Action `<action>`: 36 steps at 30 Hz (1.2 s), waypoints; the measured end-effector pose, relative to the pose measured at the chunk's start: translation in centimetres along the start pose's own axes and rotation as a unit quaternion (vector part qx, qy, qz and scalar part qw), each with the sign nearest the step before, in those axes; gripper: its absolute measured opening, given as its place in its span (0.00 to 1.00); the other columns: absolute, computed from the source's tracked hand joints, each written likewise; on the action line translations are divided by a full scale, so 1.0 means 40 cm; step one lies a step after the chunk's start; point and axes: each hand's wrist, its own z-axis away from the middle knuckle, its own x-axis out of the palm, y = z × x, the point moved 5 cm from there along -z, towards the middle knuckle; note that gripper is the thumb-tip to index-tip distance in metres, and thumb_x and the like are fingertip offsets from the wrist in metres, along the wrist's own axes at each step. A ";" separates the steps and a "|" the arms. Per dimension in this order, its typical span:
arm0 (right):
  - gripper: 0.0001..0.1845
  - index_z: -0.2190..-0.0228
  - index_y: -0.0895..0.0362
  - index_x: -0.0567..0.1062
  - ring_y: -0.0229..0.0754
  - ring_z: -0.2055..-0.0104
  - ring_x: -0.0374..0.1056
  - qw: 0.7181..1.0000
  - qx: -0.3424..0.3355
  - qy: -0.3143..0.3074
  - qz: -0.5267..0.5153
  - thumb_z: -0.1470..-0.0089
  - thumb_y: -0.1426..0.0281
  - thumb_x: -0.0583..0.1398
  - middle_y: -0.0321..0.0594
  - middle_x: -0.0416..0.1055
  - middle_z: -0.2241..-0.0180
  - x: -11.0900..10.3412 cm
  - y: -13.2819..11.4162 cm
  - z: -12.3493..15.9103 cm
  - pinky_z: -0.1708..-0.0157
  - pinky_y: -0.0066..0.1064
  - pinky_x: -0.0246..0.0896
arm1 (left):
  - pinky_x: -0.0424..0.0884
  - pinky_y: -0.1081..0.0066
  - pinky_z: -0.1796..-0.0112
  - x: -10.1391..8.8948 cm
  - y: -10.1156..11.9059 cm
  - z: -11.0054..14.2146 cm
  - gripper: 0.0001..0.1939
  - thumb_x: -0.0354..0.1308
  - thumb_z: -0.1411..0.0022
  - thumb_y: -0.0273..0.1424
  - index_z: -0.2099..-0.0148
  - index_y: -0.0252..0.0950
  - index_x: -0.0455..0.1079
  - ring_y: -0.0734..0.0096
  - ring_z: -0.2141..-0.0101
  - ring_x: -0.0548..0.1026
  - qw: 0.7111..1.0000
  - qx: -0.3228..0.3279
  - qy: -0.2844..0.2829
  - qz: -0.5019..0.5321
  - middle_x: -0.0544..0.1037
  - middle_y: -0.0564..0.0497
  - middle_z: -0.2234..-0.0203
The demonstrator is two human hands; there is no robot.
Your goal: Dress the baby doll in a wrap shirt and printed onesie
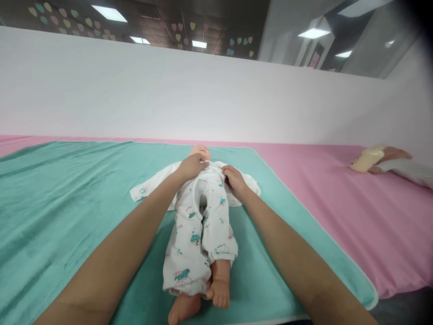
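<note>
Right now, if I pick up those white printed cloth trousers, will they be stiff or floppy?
Probably floppy: the white printed cloth trousers wrinkle at the cuffs. They'd likely bring the bare-footed plastic doll along, since its legs are inside.

1. No word, brand, number or sign can be read here.
2. On the cream-coloured object [367, 159] at the right side stand some small marks, too blurred for reading.
3. On the white trousers [190, 243] and the sleeve [149, 186] are little coloured drawings; no letters can be distinguished there.
</note>
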 end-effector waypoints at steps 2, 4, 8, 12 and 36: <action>0.09 0.72 0.55 0.68 0.35 0.78 0.57 0.999 0.019 -0.009 -0.047 0.57 0.66 0.53 0.31 0.62 0.79 0.010 0.002 0.002 0.78 0.26 0.54 | 0.63 0.70 0.66 -0.005 0.000 0.002 0.10 0.53 0.44 0.39 0.65 0.37 0.66 0.65 0.66 0.72 1.000 0.002 0.018 0.011 0.76 0.50 0.67; 0.10 0.70 0.55 0.68 0.36 0.75 0.59 0.997 0.026 -0.006 -0.078 0.56 0.65 0.53 0.32 0.65 0.77 0.018 0.002 0.003 0.76 0.26 0.56 | 0.62 0.70 0.67 -0.016 0.001 0.006 0.08 0.53 0.43 0.37 0.67 0.37 0.65 0.67 0.68 0.71 0.999 0.010 0.043 0.024 0.75 0.51 0.69; 0.12 0.66 0.55 0.67 0.37 0.69 0.63 0.998 -0.009 0.020 -0.056 0.52 0.62 0.54 0.35 0.68 0.70 0.026 -0.008 0.003 0.68 0.28 0.60 | 0.61 0.71 0.70 -0.038 -0.006 0.013 0.06 0.52 0.43 0.33 0.70 0.37 0.63 0.68 0.70 0.69 0.995 0.008 0.094 0.029 0.73 0.52 0.73; 0.11 0.65 0.54 0.66 0.39 0.66 0.64 0.996 -0.066 0.036 0.051 0.48 0.62 0.52 0.36 0.69 0.68 0.029 -0.031 0.007 0.63 0.31 0.59 | 0.59 0.71 0.70 -0.042 -0.015 0.012 0.04 0.51 0.43 0.33 0.68 0.38 0.63 0.68 0.71 0.69 0.993 0.015 0.118 0.006 0.72 0.52 0.74; 0.09 0.67 0.54 0.74 0.39 0.65 0.64 0.977 -0.143 0.065 0.147 0.49 0.65 0.56 0.38 0.69 0.64 0.037 -0.098 0.042 0.59 0.33 0.61 | 0.63 0.70 0.61 -0.015 -0.022 0.008 0.12 0.53 0.43 0.40 0.64 0.36 0.67 0.65 0.61 0.71 0.998 0.020 0.051 0.043 0.76 0.49 0.62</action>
